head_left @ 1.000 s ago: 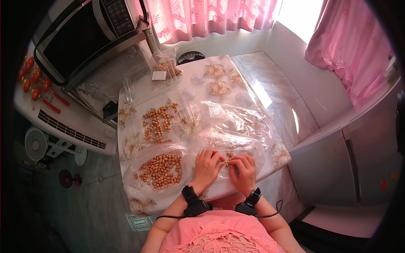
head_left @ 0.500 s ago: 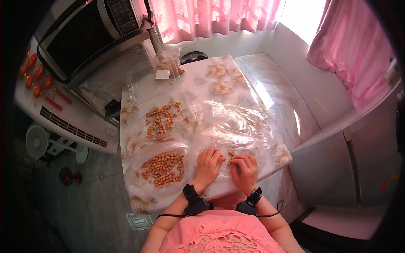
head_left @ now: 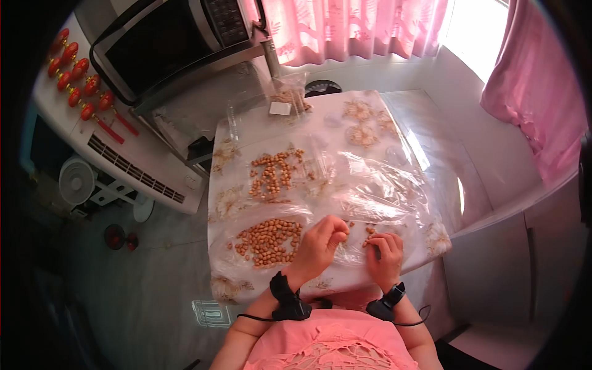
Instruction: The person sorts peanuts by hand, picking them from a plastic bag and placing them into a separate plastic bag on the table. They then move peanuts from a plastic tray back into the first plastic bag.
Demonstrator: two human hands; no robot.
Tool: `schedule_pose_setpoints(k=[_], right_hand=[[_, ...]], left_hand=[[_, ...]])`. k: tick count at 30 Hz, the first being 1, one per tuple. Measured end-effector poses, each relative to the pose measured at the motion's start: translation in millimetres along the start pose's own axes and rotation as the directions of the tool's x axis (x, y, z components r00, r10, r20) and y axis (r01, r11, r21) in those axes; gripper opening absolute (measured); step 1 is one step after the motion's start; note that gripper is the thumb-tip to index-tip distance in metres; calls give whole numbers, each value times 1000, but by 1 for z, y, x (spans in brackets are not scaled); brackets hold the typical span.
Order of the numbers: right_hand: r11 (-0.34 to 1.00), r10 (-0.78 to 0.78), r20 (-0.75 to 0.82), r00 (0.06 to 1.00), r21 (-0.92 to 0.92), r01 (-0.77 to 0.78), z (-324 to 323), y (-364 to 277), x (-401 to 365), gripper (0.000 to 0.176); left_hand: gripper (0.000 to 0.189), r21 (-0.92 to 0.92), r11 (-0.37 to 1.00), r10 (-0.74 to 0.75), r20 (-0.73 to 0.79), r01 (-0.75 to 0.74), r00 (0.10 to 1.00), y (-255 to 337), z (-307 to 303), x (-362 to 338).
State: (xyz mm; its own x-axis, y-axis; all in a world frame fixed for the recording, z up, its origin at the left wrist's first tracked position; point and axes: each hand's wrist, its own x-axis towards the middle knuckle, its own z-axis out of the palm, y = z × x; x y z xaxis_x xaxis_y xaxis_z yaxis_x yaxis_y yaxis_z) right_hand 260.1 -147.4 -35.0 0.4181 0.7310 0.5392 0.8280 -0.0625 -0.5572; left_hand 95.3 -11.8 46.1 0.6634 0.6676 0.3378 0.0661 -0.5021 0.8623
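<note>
My left hand (head_left: 320, 243) is raised a little above the clear plastic bag, its fingers curled into a pinch. Whatever lies between those fingertips is hidden. Beside it, my right hand (head_left: 385, 256) rests low over the plastic with thumb and fingers closed on a small brown peanut. A few loose peanuts (head_left: 370, 230) lie on the film just beyond the right fingertips. Left of my hands, a large pile of peanuts (head_left: 270, 240) sits on a spread plastic bag (head_left: 225, 256). Farther back is a second, looser batch of peanuts (head_left: 271, 176) on clear plastic.
The table has a floral cloth (head_left: 231, 288). Shiny crumpled plastic (head_left: 382, 185) covers its right middle. A bag with a white label (head_left: 280, 108) stands at the back. A microwave (head_left: 166, 46) is at the back left, pink curtains (head_left: 364, 31) behind.
The view has shifted, so the table appears farther right. My left hand has lifted and turned, moving apart from the right hand. The right hand stays near the loose peanuts.
</note>
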Motion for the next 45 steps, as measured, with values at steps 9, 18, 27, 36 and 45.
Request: schedule_pose_setpoints(k=[9,18,27,36,45], right_hand=[[1000,10,14,1000,22,-10,-1,2,-2,18],[1000,11,0,1000,8,-11,0,1,-1,19],[1000,-3,10,1000,8,2,1,0,0,16],[1000,0,22,1000,8,0,-1,-1,1,16],[1000,-9,6,1000,7,9,2,0,0,16]], left_hand=[[13,338,916,-45,-445,215,894,-33,-91,31],[14,432,898,150,-475,81,867,-26,-76,40],[13,192,981,39,-60,-27,997,-12,-40,9],[7,236,967,1,-395,101,919,-30,-112,3],[13,460,857,-113,-272,232,956,-101,-162,47]])
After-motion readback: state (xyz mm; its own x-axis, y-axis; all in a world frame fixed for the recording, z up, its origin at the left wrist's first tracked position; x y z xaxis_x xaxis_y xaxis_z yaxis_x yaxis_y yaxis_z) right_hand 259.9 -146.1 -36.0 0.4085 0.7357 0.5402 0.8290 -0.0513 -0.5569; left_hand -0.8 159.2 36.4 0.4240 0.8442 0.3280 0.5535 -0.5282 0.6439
